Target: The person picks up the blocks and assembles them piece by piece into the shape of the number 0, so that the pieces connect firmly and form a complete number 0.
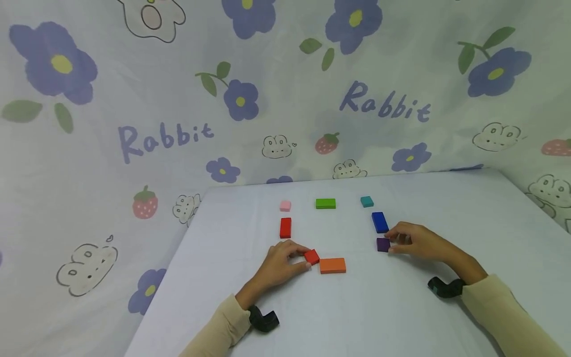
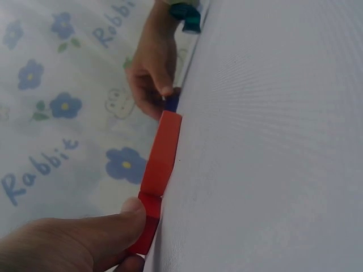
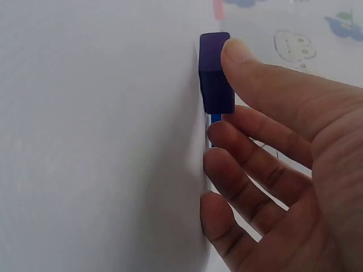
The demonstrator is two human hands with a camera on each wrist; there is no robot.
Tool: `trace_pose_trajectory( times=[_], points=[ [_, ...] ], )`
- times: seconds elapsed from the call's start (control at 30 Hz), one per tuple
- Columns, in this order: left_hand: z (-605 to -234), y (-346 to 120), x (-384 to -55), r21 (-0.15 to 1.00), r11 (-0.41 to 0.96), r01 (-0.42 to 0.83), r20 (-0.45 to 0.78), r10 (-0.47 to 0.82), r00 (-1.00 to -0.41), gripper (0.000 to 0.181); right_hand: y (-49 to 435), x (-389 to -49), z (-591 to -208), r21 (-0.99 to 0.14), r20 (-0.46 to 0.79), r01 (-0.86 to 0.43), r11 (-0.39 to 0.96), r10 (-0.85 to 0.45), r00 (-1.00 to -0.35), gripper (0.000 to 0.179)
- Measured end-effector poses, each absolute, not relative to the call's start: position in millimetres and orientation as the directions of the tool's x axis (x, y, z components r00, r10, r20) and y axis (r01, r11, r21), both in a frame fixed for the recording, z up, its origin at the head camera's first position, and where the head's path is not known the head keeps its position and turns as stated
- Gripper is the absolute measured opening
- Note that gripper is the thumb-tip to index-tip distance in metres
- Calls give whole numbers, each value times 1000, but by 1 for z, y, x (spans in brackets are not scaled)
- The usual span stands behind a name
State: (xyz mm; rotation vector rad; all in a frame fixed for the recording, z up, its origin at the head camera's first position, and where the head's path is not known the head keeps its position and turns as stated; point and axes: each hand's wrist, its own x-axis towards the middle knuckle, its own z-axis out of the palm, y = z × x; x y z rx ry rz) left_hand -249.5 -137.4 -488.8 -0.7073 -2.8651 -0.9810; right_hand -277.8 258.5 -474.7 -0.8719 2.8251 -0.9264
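My left hand [image 1: 283, 263] pinches a small red square block [image 1: 312, 257] between thumb and fingers. The block sits at an angle, its corner right at the left end of an orange rectangular block [image 1: 332, 266]. In the left wrist view the thumb presses the red block's [image 2: 150, 212] side. On the right, my right hand [image 1: 417, 241] holds a small purple square block [image 1: 382, 244] at its right edge. The right wrist view has the thumb on the purple block [image 3: 216, 73], with the index finger partly hidden behind it. Just beyond lies a blue rectangular block [image 1: 379, 222].
Farther back on the white table [image 1: 250, 213] lie a pink square block [image 1: 285, 206], a green rectangular block [image 1: 325, 204] and a teal square block [image 1: 367, 202]. A red rectangular block [image 1: 285, 228] lies beyond my left hand. Patterned cloth [image 1: 285, 99] hangs behind the table.
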Motion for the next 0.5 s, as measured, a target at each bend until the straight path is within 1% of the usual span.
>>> trace_pose_trajectory(
  times=[0.5],
  points=[
    [-491, -139, -250, 570, 703, 426, 166, 409, -897, 31, 257, -276, -479, -545, 182, -524, 655, -517, -836, 31]
  ],
)
